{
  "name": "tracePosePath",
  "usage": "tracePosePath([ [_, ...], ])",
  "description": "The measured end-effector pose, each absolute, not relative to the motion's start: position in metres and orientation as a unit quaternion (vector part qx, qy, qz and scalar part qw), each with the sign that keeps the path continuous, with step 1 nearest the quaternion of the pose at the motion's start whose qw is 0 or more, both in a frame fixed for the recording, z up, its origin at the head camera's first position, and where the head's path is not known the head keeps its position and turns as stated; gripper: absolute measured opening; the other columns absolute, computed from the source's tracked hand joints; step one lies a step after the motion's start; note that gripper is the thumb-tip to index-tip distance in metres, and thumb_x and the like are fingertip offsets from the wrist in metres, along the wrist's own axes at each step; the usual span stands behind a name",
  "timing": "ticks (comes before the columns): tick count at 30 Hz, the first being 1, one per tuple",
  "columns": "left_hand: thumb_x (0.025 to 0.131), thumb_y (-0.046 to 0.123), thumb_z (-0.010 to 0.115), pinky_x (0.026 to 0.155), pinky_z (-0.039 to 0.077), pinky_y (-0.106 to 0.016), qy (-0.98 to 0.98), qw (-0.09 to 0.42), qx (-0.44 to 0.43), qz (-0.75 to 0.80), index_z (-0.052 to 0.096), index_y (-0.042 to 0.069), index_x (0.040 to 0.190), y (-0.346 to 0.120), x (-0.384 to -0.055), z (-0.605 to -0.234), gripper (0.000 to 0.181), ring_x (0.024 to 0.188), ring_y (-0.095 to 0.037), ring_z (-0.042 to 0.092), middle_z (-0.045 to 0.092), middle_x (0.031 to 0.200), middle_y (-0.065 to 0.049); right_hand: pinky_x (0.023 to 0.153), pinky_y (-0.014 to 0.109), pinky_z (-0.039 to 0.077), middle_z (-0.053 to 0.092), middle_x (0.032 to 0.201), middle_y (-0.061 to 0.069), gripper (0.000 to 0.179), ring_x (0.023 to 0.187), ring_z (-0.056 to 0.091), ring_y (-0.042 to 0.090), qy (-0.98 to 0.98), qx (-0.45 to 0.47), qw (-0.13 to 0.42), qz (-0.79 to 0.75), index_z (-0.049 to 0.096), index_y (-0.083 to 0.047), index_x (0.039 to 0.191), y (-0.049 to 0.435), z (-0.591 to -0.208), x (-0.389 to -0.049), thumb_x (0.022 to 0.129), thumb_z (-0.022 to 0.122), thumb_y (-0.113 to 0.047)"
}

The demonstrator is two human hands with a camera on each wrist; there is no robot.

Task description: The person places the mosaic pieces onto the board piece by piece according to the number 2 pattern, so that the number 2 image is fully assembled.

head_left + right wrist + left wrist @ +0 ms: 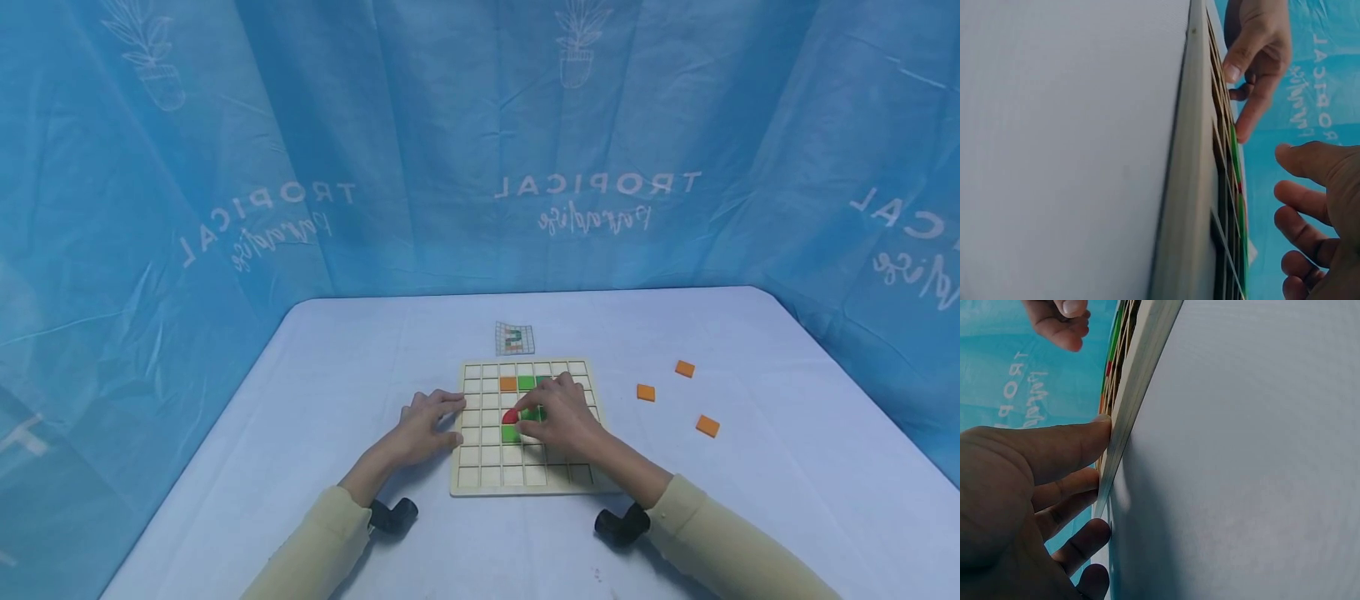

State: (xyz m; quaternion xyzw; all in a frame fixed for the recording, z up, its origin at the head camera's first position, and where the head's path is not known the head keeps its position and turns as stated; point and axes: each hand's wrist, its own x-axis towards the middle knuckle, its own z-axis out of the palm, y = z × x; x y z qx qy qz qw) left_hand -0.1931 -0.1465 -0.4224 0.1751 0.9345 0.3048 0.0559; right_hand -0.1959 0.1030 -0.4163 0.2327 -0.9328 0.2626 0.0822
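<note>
A wooden grid board (468, 479) lies on the table with colored tiles in some squares. Thumb and fingertips of my left hand (420, 429) touch its left edge; the left wrist view shows the thumb (1066, 447) against the rim. Above the board's middle is my right hand (562, 417), fingertips close to a red piece with a rounded side (510, 417). Nothing shows between its spread fingers (1300, 197) in the right wrist view. A green tile (511, 434) sits just below the red piece. An orange tile (508, 383) and a green tile (527, 382) fill upper squares. The right hand partly hides further green pieces.
Behind the board lies a small gridded pattern card (514, 339). Three loose orange tiles, one of them the nearest tile (707, 426), are spread on the white table (360, 350) to the right. A blue printed curtain (450, 242) surrounds the table.
</note>
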Motion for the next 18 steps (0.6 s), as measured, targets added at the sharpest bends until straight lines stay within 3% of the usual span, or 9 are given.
tracePosePath([
  [7,0.085,0.018,0.074,0.086,0.028,-0.044,0.932,0.056,0.184,0.306,0.055,0.004,0.135,-0.147,-0.193,-0.424,0.056,0.111,-0.023,0.038,0.049,0.139,-0.004,0.08,0.046,0.031,0.057,0.085,-0.002,0.025,0.09,0.041,0.023,-0.928,0.229,0.099,0.278,0.075,-0.013,0.098,0.115,-0.412,-0.198,0.076,0.082,-0.022],
  [14,0.086,0.017,0.073,0.097,0.025,-0.053,0.931,0.057,0.18,0.311,0.054,0.005,0.136,-0.148,-0.193,-0.423,0.055,0.131,-0.034,0.032,0.048,0.14,-0.005,0.081,0.049,0.029,0.059,0.086,0.002,0.026,0.09,0.04,0.025,-0.922,0.209,0.109,0.307,0.075,-0.01,0.099,0.136,-0.411,-0.201,0.076,0.082,-0.02],
  [18,0.086,0.016,0.073,0.099,0.024,-0.055,0.932,0.058,0.181,0.31,0.054,0.005,0.135,-0.148,-0.193,-0.423,0.054,0.134,-0.037,0.029,0.048,0.14,-0.006,0.08,0.049,0.03,0.059,0.087,0.002,0.027,0.09,0.041,0.026,-0.927,0.189,0.109,0.306,0.075,-0.009,0.1,0.148,-0.413,-0.202,0.076,0.082,-0.021],
])
